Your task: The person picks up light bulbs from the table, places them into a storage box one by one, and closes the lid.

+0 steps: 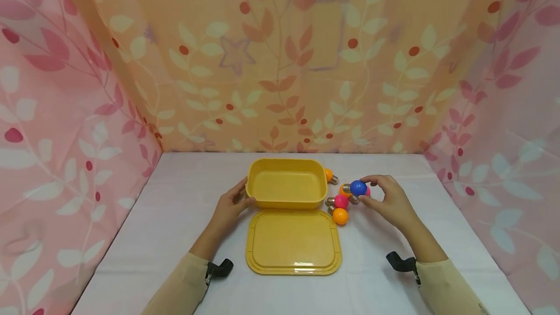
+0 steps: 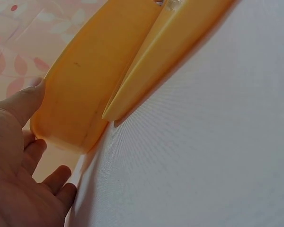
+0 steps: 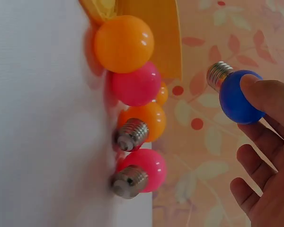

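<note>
My right hand (image 1: 391, 203) pinches a blue light bulb (image 1: 358, 187) between thumb and fingers, its metal screw base pointing left. In the right wrist view that blue bulb (image 3: 241, 97) is held up off the table, beside the other bulbs. Pink bulbs (image 1: 341, 201) and orange bulbs (image 1: 341, 216) lie below it in a loose cluster. My left hand (image 1: 229, 205) touches the left end of a yellow rectangular box (image 1: 286, 204), thumb and fingers spread about its corner. Nothing shows inside the box.
A yellow lid (image 1: 293, 243) lies flat in front of the box. One orange bulb (image 1: 328, 175) rests against the box's right end. White cloth (image 1: 175, 198) covers the table, and patterned curtains (image 1: 280, 62) enclose the back and sides.
</note>
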The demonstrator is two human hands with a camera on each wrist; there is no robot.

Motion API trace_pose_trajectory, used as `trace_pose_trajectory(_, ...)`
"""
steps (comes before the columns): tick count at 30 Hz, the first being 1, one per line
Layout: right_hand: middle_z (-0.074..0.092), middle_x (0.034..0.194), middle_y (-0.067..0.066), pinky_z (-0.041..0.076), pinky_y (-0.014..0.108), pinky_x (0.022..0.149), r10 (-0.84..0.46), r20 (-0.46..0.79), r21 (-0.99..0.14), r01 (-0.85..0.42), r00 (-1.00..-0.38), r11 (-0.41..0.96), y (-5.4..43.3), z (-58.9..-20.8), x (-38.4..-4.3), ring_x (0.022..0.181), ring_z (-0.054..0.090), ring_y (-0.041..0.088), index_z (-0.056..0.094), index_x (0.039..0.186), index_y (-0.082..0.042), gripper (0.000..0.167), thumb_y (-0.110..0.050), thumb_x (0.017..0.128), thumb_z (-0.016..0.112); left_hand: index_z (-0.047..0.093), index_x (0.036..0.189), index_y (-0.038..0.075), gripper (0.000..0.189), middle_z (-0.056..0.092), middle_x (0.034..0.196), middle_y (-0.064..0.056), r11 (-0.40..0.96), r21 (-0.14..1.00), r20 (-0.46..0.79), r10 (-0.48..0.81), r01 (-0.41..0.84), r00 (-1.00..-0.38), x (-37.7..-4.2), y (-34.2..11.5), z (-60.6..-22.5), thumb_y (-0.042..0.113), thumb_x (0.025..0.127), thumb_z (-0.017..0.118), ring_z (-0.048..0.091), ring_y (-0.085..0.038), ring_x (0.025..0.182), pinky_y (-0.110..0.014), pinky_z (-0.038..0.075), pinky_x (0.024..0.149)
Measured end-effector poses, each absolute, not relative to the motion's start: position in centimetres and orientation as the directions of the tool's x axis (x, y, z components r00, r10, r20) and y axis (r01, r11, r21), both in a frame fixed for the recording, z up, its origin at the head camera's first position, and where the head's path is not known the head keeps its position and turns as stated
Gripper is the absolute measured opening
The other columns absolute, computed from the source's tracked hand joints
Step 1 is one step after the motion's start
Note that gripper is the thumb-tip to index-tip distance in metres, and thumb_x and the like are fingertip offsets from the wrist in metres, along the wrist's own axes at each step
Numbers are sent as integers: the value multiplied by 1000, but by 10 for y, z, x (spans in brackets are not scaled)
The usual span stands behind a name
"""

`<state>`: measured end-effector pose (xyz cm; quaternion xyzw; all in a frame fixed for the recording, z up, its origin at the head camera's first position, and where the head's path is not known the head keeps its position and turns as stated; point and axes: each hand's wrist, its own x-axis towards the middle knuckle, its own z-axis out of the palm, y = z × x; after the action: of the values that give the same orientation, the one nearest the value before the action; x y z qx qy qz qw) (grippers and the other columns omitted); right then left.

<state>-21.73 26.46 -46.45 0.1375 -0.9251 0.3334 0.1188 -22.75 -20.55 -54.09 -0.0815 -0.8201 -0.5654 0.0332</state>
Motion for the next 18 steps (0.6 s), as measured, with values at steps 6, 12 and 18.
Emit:
trace_pose_trajectory(6, 64, 122, 9, 49, 54, 95, -253, 303, -568, -387, -919, 726, 250, -439, -236, 114, 54, 28, 65, 128, -17, 48, -23, 85, 86, 43, 157, 32, 74, 45, 159, 5, 361, 915, 155, 92, 178, -984, -228, -206, -542, 40, 92, 77, 42, -25, 147, -48, 34, 121)
trace_pose_trajectory(12, 64, 126, 6, 48, 58, 102, -342, 262, -545, -430, -903, 719, 230, -421, -255, 119, 54, 31, 65, 128, -18, 47, -23, 85, 85, 44, 156, 33, 74, 46, 159, 4, 364, 914, 164, 79, 182, -983, -228, -207, -542, 45, 90, 77, 41, -27, 148, -51, 33, 122)
trace_pose_trajectory(18, 66, 123, 1, 49, 56, 103, -443, 213, -500, -487, -871, 716, 214, -414, -272, 118, 56, 29, 69, 125, -20, 43, -25, 86, 85, 47, 154, 35, 74, 49, 156, 5, 341, 924, 155, 80, 173, -985, -228, -206, -544, 48, 88, 78, 43, -23, 147, -47, 35, 121)
